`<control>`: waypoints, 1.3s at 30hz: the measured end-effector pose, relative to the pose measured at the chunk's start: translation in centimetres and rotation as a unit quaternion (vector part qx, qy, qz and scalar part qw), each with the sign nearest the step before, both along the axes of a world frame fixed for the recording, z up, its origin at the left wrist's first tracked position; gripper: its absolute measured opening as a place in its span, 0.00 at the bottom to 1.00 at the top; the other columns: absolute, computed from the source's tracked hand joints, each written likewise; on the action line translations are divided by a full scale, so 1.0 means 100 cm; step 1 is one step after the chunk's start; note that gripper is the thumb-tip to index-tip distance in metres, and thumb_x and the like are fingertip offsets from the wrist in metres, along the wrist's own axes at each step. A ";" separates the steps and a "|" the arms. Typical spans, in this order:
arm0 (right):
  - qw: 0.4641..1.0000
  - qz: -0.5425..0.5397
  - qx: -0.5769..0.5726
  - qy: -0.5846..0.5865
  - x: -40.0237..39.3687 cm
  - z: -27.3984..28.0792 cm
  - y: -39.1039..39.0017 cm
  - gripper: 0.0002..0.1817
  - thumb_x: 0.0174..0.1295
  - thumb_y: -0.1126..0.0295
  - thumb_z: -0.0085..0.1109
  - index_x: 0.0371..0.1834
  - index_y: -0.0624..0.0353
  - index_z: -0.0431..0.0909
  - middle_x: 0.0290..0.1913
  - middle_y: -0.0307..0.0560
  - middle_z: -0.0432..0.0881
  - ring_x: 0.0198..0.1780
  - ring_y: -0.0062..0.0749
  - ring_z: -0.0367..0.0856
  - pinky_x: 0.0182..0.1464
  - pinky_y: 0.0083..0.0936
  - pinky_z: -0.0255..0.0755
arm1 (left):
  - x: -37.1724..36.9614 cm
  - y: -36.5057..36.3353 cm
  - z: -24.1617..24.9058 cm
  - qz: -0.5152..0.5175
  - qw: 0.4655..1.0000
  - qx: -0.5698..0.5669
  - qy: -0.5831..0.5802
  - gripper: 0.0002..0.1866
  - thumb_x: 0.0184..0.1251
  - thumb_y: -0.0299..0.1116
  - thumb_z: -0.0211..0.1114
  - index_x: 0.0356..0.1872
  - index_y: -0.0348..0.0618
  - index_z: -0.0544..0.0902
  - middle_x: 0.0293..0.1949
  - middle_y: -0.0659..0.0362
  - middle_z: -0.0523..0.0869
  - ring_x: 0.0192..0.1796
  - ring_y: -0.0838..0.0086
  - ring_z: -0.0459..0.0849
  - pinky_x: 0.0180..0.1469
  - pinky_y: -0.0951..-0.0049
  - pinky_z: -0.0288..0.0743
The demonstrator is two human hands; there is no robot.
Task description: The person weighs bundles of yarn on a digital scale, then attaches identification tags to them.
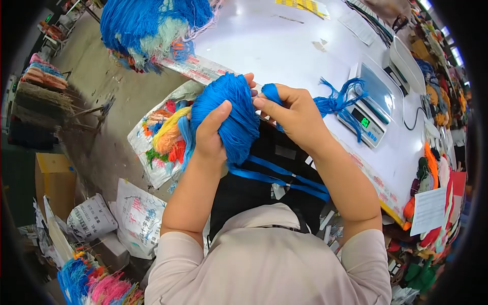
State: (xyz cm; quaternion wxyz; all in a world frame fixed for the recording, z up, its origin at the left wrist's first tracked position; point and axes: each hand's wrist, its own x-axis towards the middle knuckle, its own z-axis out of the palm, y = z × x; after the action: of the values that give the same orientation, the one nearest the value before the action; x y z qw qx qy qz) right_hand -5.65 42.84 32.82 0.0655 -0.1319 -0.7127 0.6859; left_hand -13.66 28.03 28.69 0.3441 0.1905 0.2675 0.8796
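A thick bundle of blue yarn (229,114) is held up in front of me, over the table's near edge. My left hand (213,132) is wrapped around it, thumb across the front and fingertips showing at its far side. My right hand (287,112) pinches a smaller strand of blue yarn (271,92) between thumb and fingers, right beside the bundle. Long blue strands (274,178) hang below across my lap. Right of my right hand, loose blue yarn (338,99) lies on the table, with ends reaching onto a digital scale (367,119).
The white table (269,46) carries a large heap of blue yarn (155,25) at its left end. Below stands a white sack of multicoloured yarn (165,134). A cardboard box (55,180) and printed sacks (134,218) are at lower left. A paper sheet (428,211) hangs at right.
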 end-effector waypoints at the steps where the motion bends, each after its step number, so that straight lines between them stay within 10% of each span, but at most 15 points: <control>1: 1.000 0.004 0.000 -0.001 0.000 0.000 -0.004 0.10 0.59 0.68 0.66 0.28 0.65 0.81 0.26 0.38 0.80 0.30 0.15 0.72 0.34 0.18 0.66 | 0.000 -0.001 0.001 0.011 1.000 -0.001 0.003 0.33 0.64 0.37 0.60 0.66 0.29 0.64 0.62 0.48 0.73 0.60 0.65 0.76 0.64 0.64 0.68; 19: 0.999 0.031 -0.028 0.015 0.001 0.016 -0.024 0.07 0.62 0.72 0.64 0.33 0.66 0.83 0.28 0.40 0.83 0.30 0.19 0.78 0.34 0.16 0.71 | -0.002 -0.015 0.016 0.029 0.996 -0.068 0.044 0.30 0.63 0.23 0.58 0.67 0.28 0.62 0.38 0.54 0.81 0.40 0.72 0.82 0.45 0.73 0.77; 34: 1.000 0.009 0.002 0.023 -0.001 0.005 -0.024 0.08 0.56 0.70 0.68 0.29 0.62 0.81 0.25 0.31 0.74 0.29 0.11 0.65 0.30 0.13 0.57 | 0.000 -0.014 0.013 0.070 0.992 -0.091 0.043 0.23 0.63 0.22 0.63 0.60 0.33 0.73 0.44 0.57 0.84 0.46 0.76 0.82 0.52 0.76 0.74; 39: 0.979 0.052 -0.198 -0.005 -0.016 0.034 0.011 0.03 0.58 0.75 0.57 0.34 0.61 0.75 0.27 0.41 0.77 0.35 0.27 0.76 0.43 0.21 0.70 | -0.020 -0.023 -0.006 -0.030 0.998 -0.050 0.010 0.25 0.58 0.26 0.63 0.58 0.28 0.73 0.36 0.58 0.81 0.40 0.73 0.81 0.54 0.69 0.73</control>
State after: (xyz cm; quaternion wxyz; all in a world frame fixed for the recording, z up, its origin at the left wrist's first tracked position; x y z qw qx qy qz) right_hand -7.21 43.98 36.21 -0.0012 -0.1085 -0.5693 0.8150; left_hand -15.64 25.71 28.04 0.3768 0.1896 0.3091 0.8524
